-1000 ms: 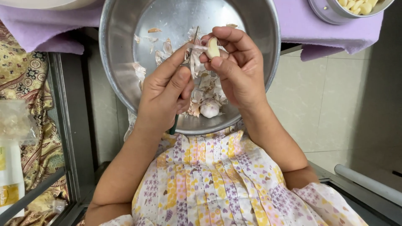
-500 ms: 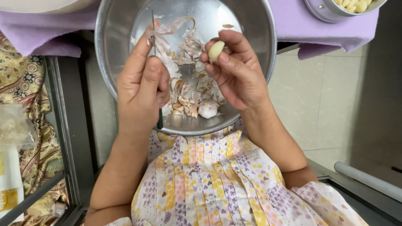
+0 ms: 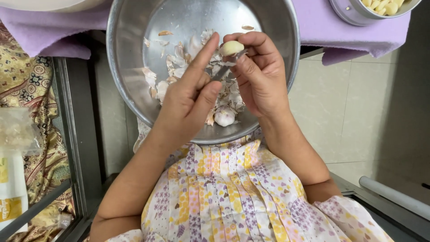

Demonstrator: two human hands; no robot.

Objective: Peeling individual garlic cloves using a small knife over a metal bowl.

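Over the steel bowl (image 3: pixel 134 67), the right hand (image 3: pixel 260 76) is pinching a pale, smooth peeled garlic clove (image 3: pixel 232 47). The left hand (image 3: pixel 190 101) is gripping a small knife (image 3: pixel 228 65), its tip touching the clove, papery skins (image 3: pixel 174 67) lying below.

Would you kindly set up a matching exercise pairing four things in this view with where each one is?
Things:
1. peeled clove
2. unpeeled clove
3. small knife
4. small steel container

Places:
A. top right, on the purple cloth
B. in the left hand
C. at the right hand fingertips
D. lying in the steel bowl near its front rim

Pairs: 1-C, 2-D, 3-B, 4-A
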